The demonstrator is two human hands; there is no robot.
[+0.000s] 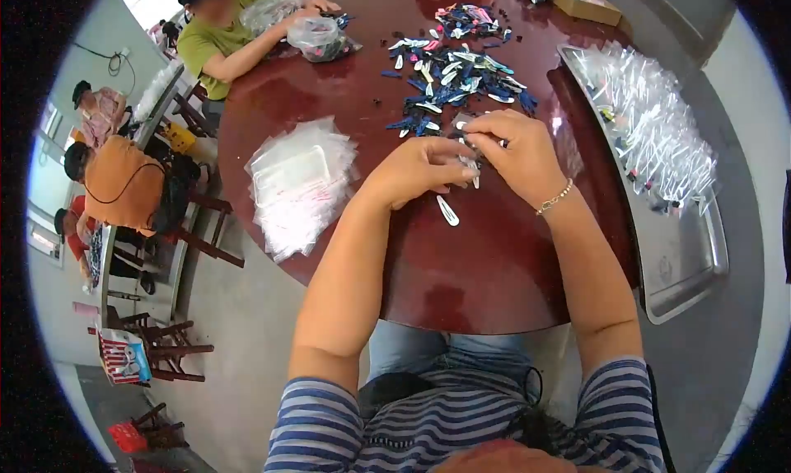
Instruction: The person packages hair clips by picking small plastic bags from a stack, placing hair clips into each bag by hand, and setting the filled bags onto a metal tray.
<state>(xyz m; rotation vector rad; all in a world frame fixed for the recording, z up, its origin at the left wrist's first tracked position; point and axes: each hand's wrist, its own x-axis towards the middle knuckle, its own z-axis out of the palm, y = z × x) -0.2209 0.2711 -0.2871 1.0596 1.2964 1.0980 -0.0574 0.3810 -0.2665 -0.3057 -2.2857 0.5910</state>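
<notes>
Your striped shirt (pixel 445 432) sits nearest; over the table (pixel 478 283), your right hand (pixel 519 145) pinches a bag (pixel 464 120), likely light, soft, slippery, best held by its edges; your left hand (pixel 418 172) is beside it, fingers' hold impossible to tell.

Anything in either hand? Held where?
Right hand: what looks like a small clear bag, pinched near its far edge between thumb and finger. Left hand: fingers at the bag's near part; grip can't be told.
</notes>
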